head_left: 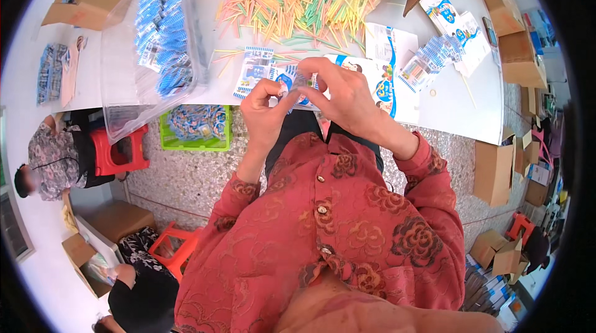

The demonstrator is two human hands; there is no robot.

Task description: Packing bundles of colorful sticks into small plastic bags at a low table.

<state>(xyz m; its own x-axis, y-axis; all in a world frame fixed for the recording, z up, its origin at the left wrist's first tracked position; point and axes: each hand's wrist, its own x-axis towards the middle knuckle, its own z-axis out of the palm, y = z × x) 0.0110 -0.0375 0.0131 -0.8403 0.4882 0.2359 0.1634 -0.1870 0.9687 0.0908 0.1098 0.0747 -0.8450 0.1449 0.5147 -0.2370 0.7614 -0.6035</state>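
At the table's near edge my hands meet over a small blue-and-white plastic packet. My left hand pinches its near side between thumb and curled fingers. Thumb and forefinger of my right hand close on its right side, and those fingers partly hide it. Just left of it, another blue-striped packet lies flat on the table. Beyond my hands spreads a heap of thin pink, yellow and green sticks. Printed white cardboard pieces lie beside my right hand.
A clear plastic tray with stacked blue packets overhangs the table edge at left. Below it stands a green crate of packets. More packets lie at right. People sit near red stools at left; cardboard boxes stand at right.
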